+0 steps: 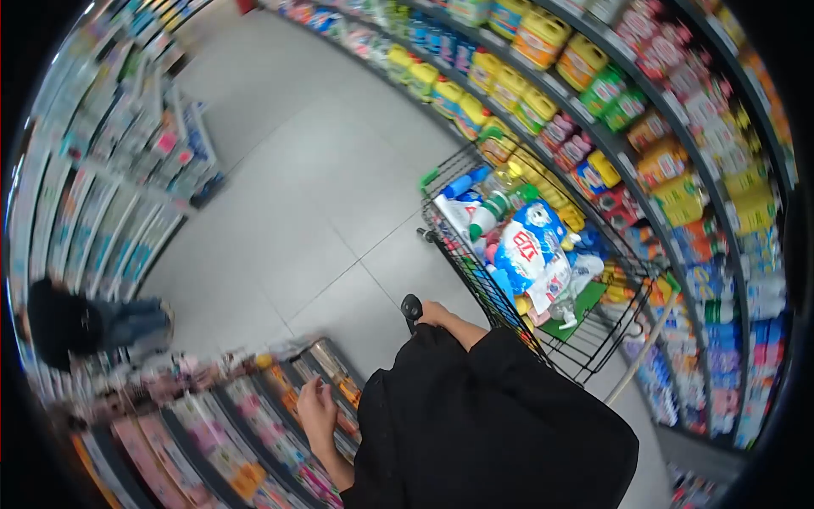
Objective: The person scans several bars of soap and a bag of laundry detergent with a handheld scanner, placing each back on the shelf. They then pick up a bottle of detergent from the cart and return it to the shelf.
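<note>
My left hand (319, 413) hangs in front of the lower shelf, nothing in it, fingers apart and loosely bent. My right hand (435, 313) is low beside my black clothing, right next to a small dark rounded thing (411, 306); its fingers are mostly hidden, and I cannot tell whether it grips that thing. To the right of it stands a black wire shopping cart (585, 371) with green corners. A blue-and-white detergent bag (530, 246) lies on the heap in the cart, around it a green-capped white bottle (489, 214) and a clear pump bottle (566, 314).
Shelves of yellow, orange and green detergent jugs (540, 38) run along the right, close behind the cart. A grey tiled floor (314, 170) stretches ahead. Packaged-goods shelves (229, 424) line the lower left. A person in dark clothes (68, 327) stands at far left.
</note>
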A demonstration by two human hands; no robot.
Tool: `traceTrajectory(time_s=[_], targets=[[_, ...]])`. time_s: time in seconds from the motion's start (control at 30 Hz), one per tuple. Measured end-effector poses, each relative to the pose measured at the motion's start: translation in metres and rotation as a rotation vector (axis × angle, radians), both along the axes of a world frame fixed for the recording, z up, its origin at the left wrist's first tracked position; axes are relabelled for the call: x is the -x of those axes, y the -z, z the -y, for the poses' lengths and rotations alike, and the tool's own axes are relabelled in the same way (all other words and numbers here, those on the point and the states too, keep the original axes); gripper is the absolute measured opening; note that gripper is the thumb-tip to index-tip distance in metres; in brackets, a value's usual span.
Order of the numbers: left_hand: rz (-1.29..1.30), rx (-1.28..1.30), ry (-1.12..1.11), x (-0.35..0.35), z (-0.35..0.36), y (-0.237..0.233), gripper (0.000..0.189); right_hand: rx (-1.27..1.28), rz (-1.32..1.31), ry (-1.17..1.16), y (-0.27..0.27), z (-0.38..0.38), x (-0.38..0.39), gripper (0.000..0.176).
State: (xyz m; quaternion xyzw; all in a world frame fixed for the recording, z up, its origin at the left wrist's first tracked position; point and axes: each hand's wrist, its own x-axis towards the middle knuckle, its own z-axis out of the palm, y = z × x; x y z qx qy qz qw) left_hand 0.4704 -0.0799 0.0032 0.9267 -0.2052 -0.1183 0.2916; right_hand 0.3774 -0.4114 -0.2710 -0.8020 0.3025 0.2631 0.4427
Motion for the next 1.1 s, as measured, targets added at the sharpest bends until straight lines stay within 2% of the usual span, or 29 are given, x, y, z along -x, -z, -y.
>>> traceTrajectory(time_s=[0.13,0.3,0.37,0.43,0.5,0.53,0.57,0.63,0.67,0.73,0.77,0.83,0.87,0.93,1.0,1.07,1.1], targets=[[0.014,-0.100,0.265,-0.075,0.086,-0.021,0.027,-0.015,-0.025,0.290,-0.018,0.033,0.011,0.055],[0.040,-0.045,0.602,-0.124,0.209,-0.038,0.027,-0.008,0.008,0.396,-0.010,0.043,0.054,0.052],[0.015,-0.026,0.751,-0.134,0.253,-0.032,0.027,-0.017,-0.045,0.496,-0.005,0.037,0.080,0.054],[-0.022,0.037,0.947,-0.141,0.294,-0.013,0.026,0.093,0.016,0.603,0.022,0.021,0.114,0.059],[-0.041,0.067,1.092,-0.140,0.334,-0.002,0.026,0.140,-0.086,0.897,0.022,0.003,0.137,0.061],[-0.056,0.090,1.209,-0.138,0.351,0.002,0.026,0.174,-0.205,1.024,0.002,-0.001,0.139,0.059],[-0.057,0.098,1.239,-0.136,0.366,0.007,0.026,0.204,-0.231,1.105,0.014,-0.012,0.149,0.054],[-0.184,0.140,1.403,-0.130,0.399,0.016,0.027,0.064,-0.375,1.330,0.000,-0.021,0.154,0.049],[-0.185,0.157,1.431,-0.127,0.416,0.019,0.027,0.078,-0.376,1.359,-0.010,-0.023,0.150,0.049],[-0.210,0.121,1.588,-0.118,0.445,0.027,0.028,-0.128,-0.385,1.556,-0.049,-0.035,0.141,0.063],[-0.212,0.126,1.638,-0.113,0.460,0.036,0.027,-0.134,-0.394,1.580,-0.055,-0.045,0.134,0.063],[-0.275,0.108,1.698,-0.104,0.484,0.060,0.027,0.196,-0.393,1.527,-0.042,-0.069,0.119,0.057],[-0.328,0.093,1.731,-0.097,0.499,0.071,0.028,0.194,-0.392,1.565,-0.040,-0.079,0.114,0.057],[-0.369,0.040,1.777,-0.081,0.530,0.100,0.030,0.189,-0.205,1.409,-0.047,-0.098,0.105,0.062],[-0.419,-0.018,1.821,-0.062,0.553,0.143,0.032,0.178,-0.232,1.496,-0.060,-0.119,0.094,0.061],[-0.446,-0.249,1.682,-0.047,0.575,0.200,0.037,0.225,-0.233,1.693,-0.051,-0.160,0.089,0.059],[-0.443,-0.258,1.711,-0.040,0.581,0.227,0.037,0.235,-0.238,1.791,-0.057,-0.175,0.084,0.057]])
